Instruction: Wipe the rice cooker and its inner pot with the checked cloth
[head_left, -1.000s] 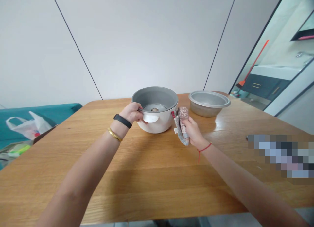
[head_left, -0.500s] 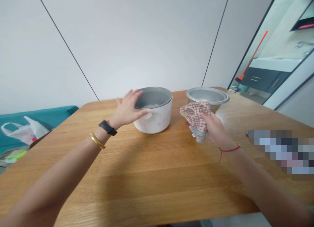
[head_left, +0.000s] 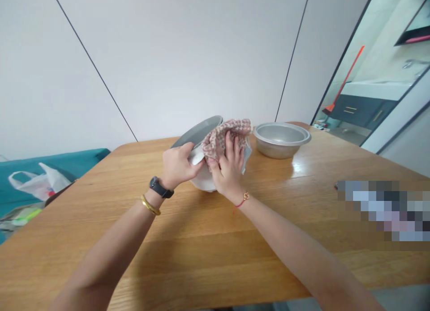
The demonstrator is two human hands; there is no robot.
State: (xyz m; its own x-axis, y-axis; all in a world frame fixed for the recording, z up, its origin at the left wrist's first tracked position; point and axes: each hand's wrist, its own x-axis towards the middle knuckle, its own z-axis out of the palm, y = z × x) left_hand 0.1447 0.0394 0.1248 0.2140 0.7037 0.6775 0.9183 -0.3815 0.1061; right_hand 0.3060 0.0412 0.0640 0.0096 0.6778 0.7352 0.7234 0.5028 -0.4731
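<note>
A white pot with a grey inside (head_left: 201, 131) stands tilted to the left on the wooden table. My left hand (head_left: 178, 165) is closed round the short white handle on its near side. Against the pot's right outer wall, my right hand (head_left: 229, 168) presses a red-and-white checked cloth (head_left: 235, 128), fingers laid over it. Part of the cloth's light grey side shows at its right edge. Cloth and hands hide much of the pot's wall. To the right of the cloth sits a silver metal basin (head_left: 280, 145), touched by neither hand.
The wooden table (head_left: 174, 266) reaches back to a white panelled wall (head_left: 201, 56). A pixelated patch (head_left: 386, 210) covers something at the table's right. Left of the table, a plastic bag (head_left: 40, 181) lies on a teal seat (head_left: 87, 161). An orange broom (head_left: 349, 78) stands beyond the doorway.
My left hand has taken hold of the pot's handle, and the pot has tipped left. My right hand has carried the cloth leftward from before the basin onto the pot's side.
</note>
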